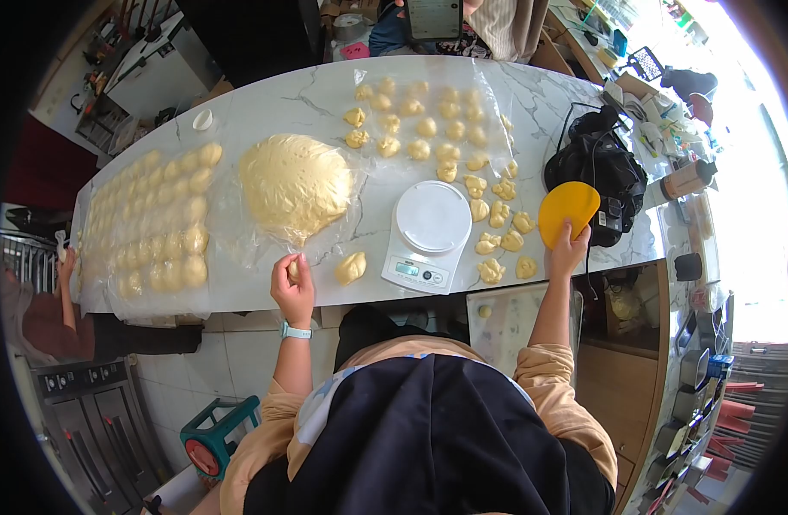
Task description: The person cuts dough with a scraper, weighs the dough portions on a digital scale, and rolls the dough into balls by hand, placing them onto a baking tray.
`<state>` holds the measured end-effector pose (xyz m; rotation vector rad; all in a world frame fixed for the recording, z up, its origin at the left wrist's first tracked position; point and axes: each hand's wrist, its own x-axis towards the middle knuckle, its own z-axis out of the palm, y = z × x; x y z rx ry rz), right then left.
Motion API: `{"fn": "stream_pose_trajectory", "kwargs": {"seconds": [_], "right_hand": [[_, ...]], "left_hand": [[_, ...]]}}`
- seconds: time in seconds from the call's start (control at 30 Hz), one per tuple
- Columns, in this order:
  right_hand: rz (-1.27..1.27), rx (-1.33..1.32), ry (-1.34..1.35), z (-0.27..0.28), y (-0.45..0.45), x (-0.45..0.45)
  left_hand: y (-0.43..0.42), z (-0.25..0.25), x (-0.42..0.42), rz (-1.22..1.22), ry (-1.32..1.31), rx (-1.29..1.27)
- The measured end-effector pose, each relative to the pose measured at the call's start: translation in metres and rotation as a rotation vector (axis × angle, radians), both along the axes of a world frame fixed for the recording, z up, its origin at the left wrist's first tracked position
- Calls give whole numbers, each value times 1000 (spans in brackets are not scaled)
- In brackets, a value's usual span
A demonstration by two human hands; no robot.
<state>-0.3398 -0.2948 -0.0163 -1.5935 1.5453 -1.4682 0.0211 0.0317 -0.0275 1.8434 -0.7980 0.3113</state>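
My left hand (292, 290) is closed on a small dough piece (293, 271) at the table's front edge, just below a large dough mass (295, 184) lying on plastic sheeting. A loose dough lump (351, 268) rests between that hand and the white kitchen scale (432, 225), whose round platform carries nothing; its display digits are too small to read. In my right hand (570, 249) is a yellow dough scraper (569, 211), raised over the table's right side. Several unshaped dough pieces (490, 243) sit right of the scale.
Plastic-covered dough balls (166, 210) fill the left; more balls (426, 127) lie under plastic at the back. A black bag (598, 167) stands at the right. A co-worker's arm (66, 275) shows at left, and a person with a phone (435, 19) is opposite. A green stool (218, 438) stands on the floor.
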Motion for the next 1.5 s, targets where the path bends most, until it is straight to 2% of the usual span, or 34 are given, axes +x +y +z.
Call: {"fn": "stream_pose_trajectory", "kwargs": {"seconds": [1.5], "right_hand": [[-4, -4, 16, -2, -1, -2]], "left_hand": [[1, 4, 0, -29, -93, 5]]}}
